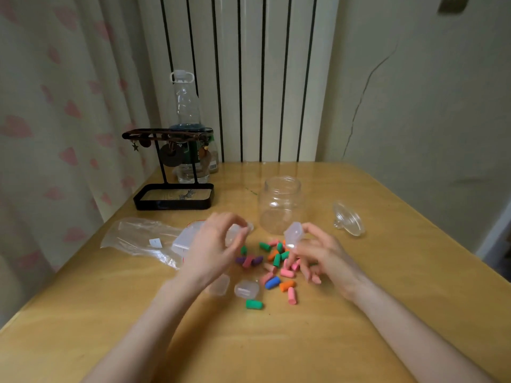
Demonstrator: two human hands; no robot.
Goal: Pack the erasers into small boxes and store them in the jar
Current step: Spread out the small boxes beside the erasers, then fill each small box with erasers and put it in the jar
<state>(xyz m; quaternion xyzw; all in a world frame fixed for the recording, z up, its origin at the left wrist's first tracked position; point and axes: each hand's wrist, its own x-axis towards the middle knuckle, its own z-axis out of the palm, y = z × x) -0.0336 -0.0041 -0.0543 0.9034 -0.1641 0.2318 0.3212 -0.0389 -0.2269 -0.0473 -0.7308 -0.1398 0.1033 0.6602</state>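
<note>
Hands, centre. I read my left hand (213, 250) as raised above the table (387, 313), its fingers curled round a small translucent box (234, 234). My right hand (323, 252) is apart from it and pinches a second translucent box (293, 233) between thumb and forefinger, while its lower fingers reach down among the erasers (276, 261). I cannot tell whether either box holds anything.

The erasers lie loose in a many-coloured heap on the table between and below the hands. One green eraser (253, 304) lies apart, nearer me. A further small box (247, 289) rests just beside the heap, near my left wrist.

The jar (280, 205) stands upright and open just behind the hands. Its glass lid (348, 219) lies on the table to the right. A clear plastic bag (138, 236) lies to the left, and a black stand (174, 196) stands behind that.
</note>
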